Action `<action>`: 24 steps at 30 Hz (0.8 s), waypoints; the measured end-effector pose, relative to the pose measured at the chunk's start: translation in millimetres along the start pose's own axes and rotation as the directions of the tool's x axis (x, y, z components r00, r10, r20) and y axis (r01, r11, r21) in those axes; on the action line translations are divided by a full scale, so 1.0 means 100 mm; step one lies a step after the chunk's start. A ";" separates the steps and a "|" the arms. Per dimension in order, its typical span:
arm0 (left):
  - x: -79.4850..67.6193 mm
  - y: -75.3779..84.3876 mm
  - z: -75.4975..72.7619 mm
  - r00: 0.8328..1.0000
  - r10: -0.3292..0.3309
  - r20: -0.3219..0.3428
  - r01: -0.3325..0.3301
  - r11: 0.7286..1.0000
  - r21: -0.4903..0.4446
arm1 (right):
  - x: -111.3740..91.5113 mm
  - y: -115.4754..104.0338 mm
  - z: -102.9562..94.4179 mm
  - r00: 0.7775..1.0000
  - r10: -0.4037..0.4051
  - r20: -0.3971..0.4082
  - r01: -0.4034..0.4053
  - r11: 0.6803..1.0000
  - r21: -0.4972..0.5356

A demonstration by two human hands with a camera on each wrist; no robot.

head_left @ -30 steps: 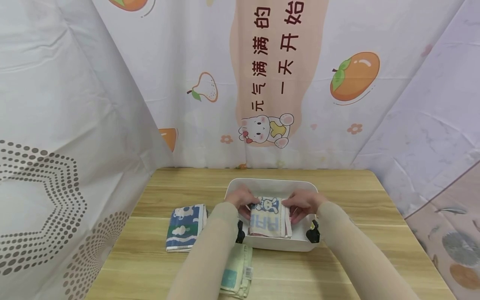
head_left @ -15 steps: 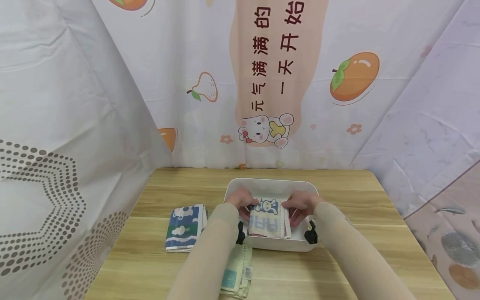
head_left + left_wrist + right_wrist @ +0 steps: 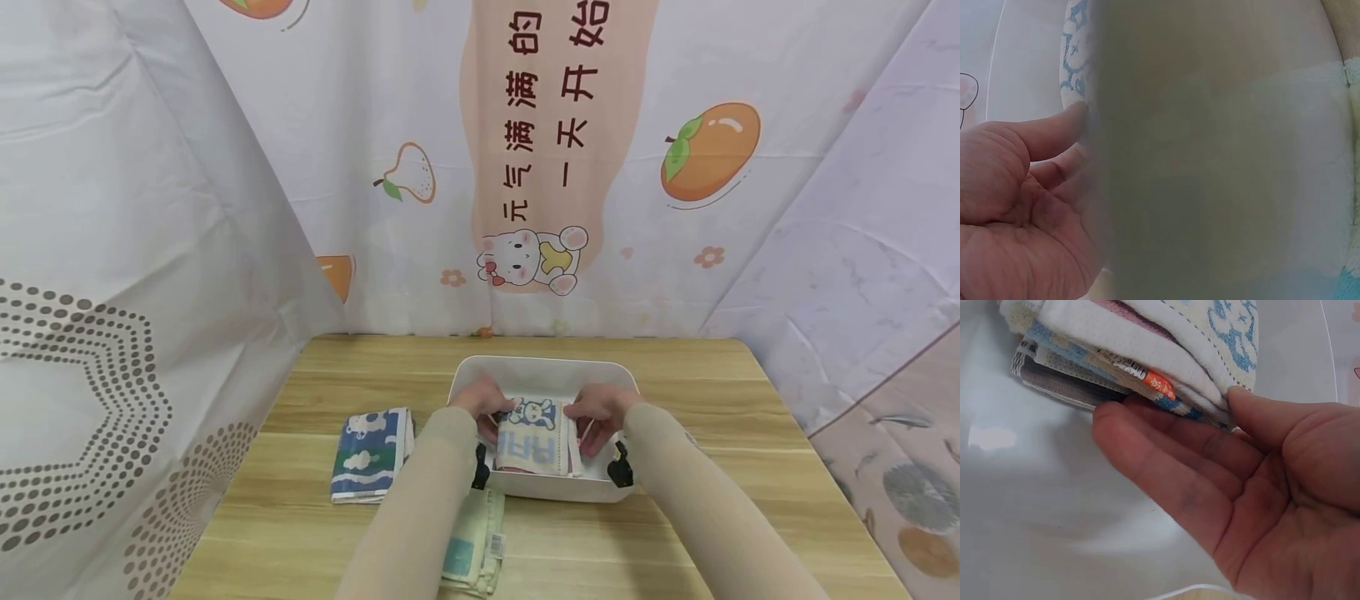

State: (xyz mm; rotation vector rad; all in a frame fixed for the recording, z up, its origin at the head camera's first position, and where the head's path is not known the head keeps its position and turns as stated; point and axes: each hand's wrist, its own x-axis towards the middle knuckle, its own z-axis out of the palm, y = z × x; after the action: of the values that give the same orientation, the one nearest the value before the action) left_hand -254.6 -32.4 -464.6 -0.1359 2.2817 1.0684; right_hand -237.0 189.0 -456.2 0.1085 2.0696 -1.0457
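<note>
A folded cream towel with a blue bear pattern (image 3: 528,446) lies inside a white plastic bin (image 3: 547,490). My left hand (image 3: 480,398) grips its left edge, thumb on top. On the opposite edge, my right hand (image 3: 602,408) holds it with the thumb above and fingers below. In the right wrist view, other folded towels show under it, among them a grey-brown one (image 3: 1069,387), and an orange-and-white label (image 3: 1159,382) sticks out between layers. A blurred pale surface hides the left fingertips and most of the towel in the left wrist view.
On the wooden table (image 3: 720,533), a blue and green folded towel (image 3: 369,457) lies left of the bin. Pale yellow-green folded towels (image 3: 472,542) sit in front, partly behind the left sleeve. A printed curtain (image 3: 405,275) hangs along the table's back edge.
Both hands keep their hold while the bear towel shifts slightly toward the near side of the bin. The bin and the towels on the table stay in place.
</note>
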 end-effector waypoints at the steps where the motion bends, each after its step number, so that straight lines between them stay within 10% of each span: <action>1: 0.00 0.00 0.00 1.000 0.002 0.002 -0.002 1.000 0.006 | 0.00 0.00 0.00 1.000 0.001 -0.001 -0.001 1.000 -0.006; 24: 0.02 -0.03 0.00 1.000 -0.025 0.015 0.024 0.997 0.071 | -0.04 -0.02 0.05 0.999 0.027 -0.018 -0.027 0.999 -0.018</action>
State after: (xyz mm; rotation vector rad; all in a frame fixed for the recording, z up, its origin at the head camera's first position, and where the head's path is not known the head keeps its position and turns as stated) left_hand -255.4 -34.2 -467.5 -0.1259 2.2942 0.9710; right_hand -231.8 185.1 -454.0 0.1370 2.0878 -1.0126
